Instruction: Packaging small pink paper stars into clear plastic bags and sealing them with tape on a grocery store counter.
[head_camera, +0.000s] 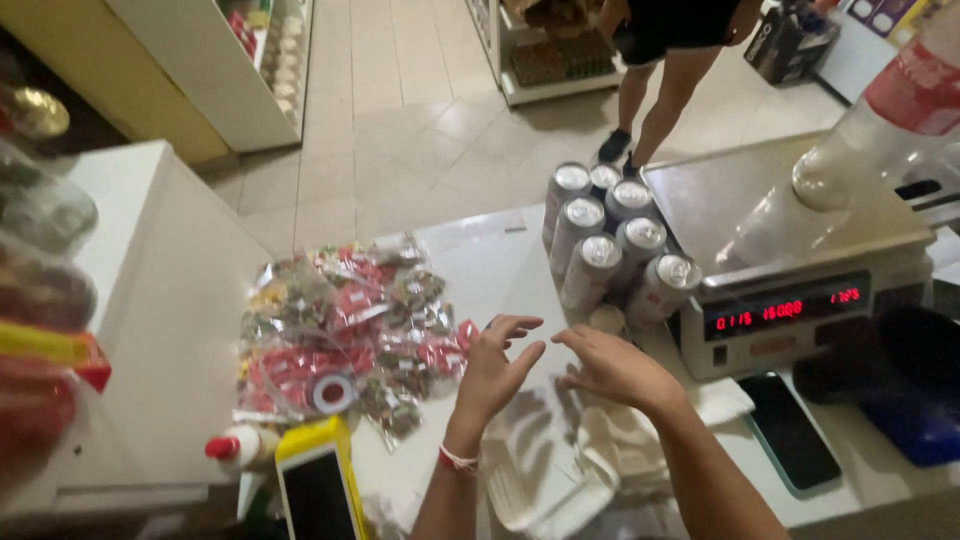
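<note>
My left hand (495, 368) hovers over the white counter (470, 270) with fingers spread, holding nothing; a red and white band is on its wrist. My right hand (612, 366) is beside it, palm down, fingers apart, just in front of a pack of several silver drink cans (610, 240). Below both hands lies white crumpled plastic bag material (560, 460). Left of the hands lie clear packets of red and green sweets (345, 330).
A steel weighing scale (780, 260) with a red display stands at right, a clear bottle (885, 120) on its pan. A phone (790, 430) lies before it. A yellow card terminal (320, 480) and a small red-capped bottle (235, 447) sit at front left. A person stands beyond the counter.
</note>
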